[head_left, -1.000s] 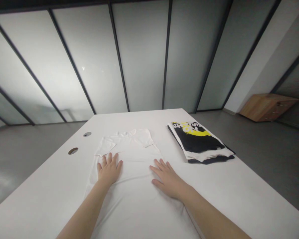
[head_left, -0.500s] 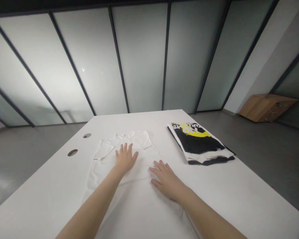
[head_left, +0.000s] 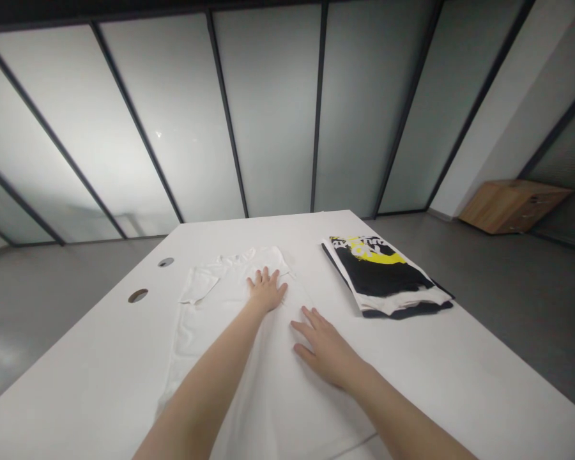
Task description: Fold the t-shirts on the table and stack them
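Shirt: white T-shirt (head_left: 211, 338) lying flat, collar (head_left: 249, 257) pointing away, long axis running away from the person
Left hand (head_left: 267, 291): fingers spreading, pressing flat near the collar, gripping nothing
Right hand (head_left: 323, 351): fingers spreading, resting flat on the shirt, gripping nothing

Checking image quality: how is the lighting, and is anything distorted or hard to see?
Head view: wide-angle distortion leans the window frames; the frosted glass panels give soft, even light; the white shirt barely stands out against the white table.
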`<state>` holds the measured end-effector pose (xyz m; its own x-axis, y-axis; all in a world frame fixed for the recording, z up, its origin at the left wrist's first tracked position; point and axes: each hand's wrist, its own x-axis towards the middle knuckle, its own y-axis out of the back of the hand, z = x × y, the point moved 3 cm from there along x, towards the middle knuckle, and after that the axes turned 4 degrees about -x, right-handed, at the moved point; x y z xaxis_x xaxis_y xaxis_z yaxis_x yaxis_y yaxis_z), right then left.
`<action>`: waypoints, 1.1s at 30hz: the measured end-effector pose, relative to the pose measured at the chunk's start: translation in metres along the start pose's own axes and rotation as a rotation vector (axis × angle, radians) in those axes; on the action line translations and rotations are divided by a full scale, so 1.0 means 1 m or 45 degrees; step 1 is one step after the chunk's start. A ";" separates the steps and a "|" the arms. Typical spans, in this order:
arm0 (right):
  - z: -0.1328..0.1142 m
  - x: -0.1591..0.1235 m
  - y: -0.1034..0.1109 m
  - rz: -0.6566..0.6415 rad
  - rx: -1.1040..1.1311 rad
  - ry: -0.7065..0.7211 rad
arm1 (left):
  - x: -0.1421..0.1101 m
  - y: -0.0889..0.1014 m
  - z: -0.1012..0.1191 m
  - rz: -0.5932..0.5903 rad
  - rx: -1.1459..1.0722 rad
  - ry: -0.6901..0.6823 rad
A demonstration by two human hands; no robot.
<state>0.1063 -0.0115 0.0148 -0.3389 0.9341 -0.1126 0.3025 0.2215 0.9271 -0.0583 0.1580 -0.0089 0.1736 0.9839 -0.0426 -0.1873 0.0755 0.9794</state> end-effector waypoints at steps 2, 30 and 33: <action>0.001 0.001 0.001 0.061 -0.029 -0.039 | 0.004 0.007 0.005 0.021 0.005 0.027; 0.002 -0.005 0.003 0.057 0.671 -0.102 | 0.081 0.012 0.030 0.111 -0.577 0.327; -0.001 -0.007 0.007 0.077 0.687 -0.085 | 0.086 0.018 0.012 0.177 -0.721 0.344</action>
<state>0.1094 -0.0168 0.0227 -0.2550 0.9614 -0.1035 0.7399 0.2629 0.6192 -0.0350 0.2424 0.0079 -0.1247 0.9913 -0.0431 -0.6848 -0.0545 0.7267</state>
